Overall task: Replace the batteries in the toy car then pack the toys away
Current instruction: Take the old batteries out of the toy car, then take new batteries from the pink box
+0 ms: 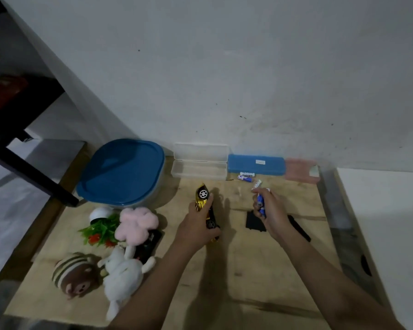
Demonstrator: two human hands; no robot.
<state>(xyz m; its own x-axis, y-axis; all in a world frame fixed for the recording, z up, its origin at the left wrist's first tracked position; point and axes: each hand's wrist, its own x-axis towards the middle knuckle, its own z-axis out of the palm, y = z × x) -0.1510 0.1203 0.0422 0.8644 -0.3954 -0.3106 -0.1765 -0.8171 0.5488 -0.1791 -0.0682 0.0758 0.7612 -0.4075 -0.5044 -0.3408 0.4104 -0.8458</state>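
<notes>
Fingers (256, 206) around batteries (261, 202), near open clear case (200, 169)

One toy car (202, 195), three plush toys (138, 222), three slim cases (255, 164), one blue-lidded tub (122, 170), two hands (196, 231)

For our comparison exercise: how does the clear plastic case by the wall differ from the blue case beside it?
The clear case is see-through; the blue case is opaque. The clear case lies open, the blue case shut. The blue case bears a white label, the clear case none. Both are long boxes along the wall.
</notes>
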